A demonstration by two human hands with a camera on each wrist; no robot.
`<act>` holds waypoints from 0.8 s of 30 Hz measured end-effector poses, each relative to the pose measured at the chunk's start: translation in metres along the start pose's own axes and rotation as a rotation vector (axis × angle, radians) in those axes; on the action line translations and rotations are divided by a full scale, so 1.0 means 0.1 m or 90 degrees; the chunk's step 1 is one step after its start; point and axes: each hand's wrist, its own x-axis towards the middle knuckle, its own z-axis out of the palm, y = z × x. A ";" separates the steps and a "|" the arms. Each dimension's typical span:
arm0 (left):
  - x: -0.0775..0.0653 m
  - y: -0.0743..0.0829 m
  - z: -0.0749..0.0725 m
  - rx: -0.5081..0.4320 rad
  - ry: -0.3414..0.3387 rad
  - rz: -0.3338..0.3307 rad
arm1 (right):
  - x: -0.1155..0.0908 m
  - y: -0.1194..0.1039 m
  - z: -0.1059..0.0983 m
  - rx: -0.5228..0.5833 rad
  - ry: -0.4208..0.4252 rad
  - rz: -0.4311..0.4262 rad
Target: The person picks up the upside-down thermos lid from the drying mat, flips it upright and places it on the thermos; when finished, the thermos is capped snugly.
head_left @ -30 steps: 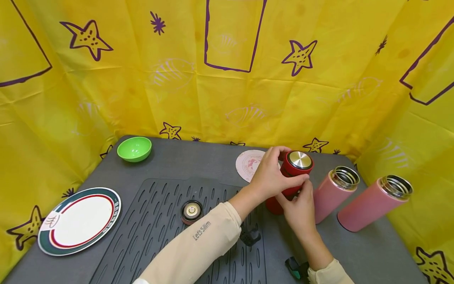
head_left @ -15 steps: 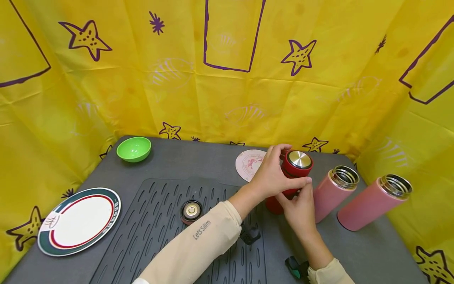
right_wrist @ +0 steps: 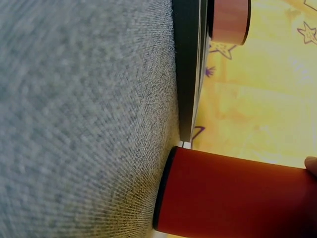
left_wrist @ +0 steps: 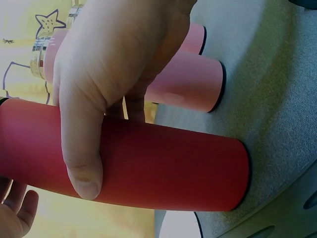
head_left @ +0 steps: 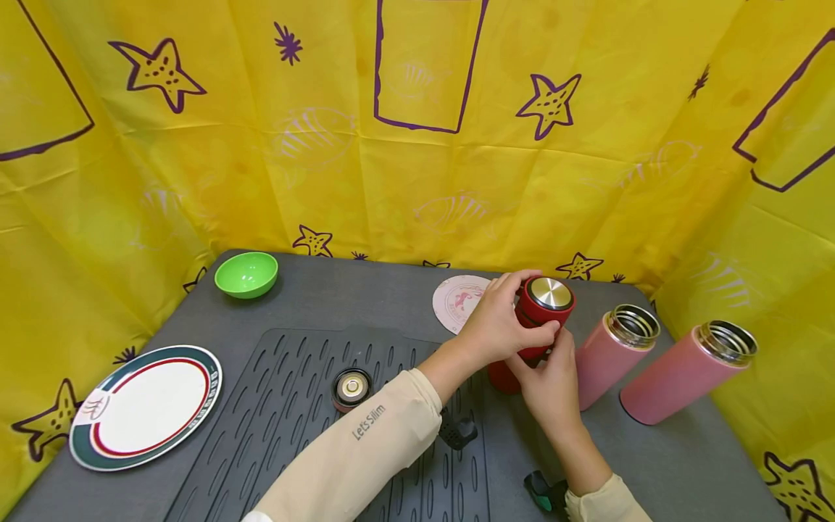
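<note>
A red thermos bottle (head_left: 504, 378) with a brushed-silver disc on its lid (head_left: 550, 293) stands upright on the grey table. My left hand (head_left: 496, 319) holds it around the top, fingers behind the lid and thumb across the front. Lower down, my right hand (head_left: 551, 391) grips the body; in the left wrist view its thumb lies across the red bottle (left_wrist: 173, 168). The bottle's black-rimmed base meets the table in the right wrist view. Two pink bottles, a nearer one (head_left: 609, 355) and an outer one (head_left: 685, 380), stand lidless at the right with steel necks showing.
A dark ribbed mat (head_left: 287, 435) lies under my left forearm, with an upturned lid (head_left: 353, 388) on it. Around it are an oval plate (head_left: 143, 406), a green bowl (head_left: 246, 275) and a round pink mat (head_left: 457, 303). A yellow curtain (head_left: 339, 181) closes off the back and sides.
My left hand's fingers and thumb have shifted slightly around the top of the red bottle. The right hand and the bottle stay in place.
</note>
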 end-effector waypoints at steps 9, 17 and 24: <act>0.00 0.01 0.04 -0.037 0.007 -0.031 | 0.01 0.03 0.01 0.021 0.010 -0.054; -0.01 0.02 0.07 -0.025 0.035 -0.068 | 0.02 0.03 0.01 0.021 0.009 -0.022; -0.01 -0.05 0.02 -0.018 0.012 -0.022 | 0.01 0.00 0.00 0.015 -0.002 0.026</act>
